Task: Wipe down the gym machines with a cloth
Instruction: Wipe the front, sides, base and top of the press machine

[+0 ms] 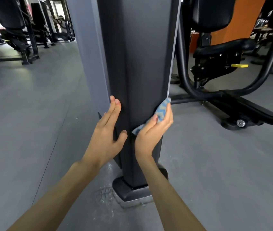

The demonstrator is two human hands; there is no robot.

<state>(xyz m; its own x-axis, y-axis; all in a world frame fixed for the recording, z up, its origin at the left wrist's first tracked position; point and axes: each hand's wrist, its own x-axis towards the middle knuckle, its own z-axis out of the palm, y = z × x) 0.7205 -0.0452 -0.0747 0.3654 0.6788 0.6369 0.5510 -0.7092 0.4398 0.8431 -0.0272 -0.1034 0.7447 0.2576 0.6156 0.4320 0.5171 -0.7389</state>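
Observation:
A tall dark grey column (139,64) of a gym machine rises straight ahead of me from a black foot (129,189) on the floor. My right hand (152,134) presses a blue and beige patterned cloth (161,110) against the column's lower right edge. My left hand (107,132) lies flat on the column's left corner with the fingers pointing up, holding nothing.
The machine's black seat (219,47), curved tube frame (232,94) and yellow lever (239,65) stand to the right. More black machines (15,30) line the far left. Grey rubber floor (32,114) spreads around, with white dust by the column's foot.

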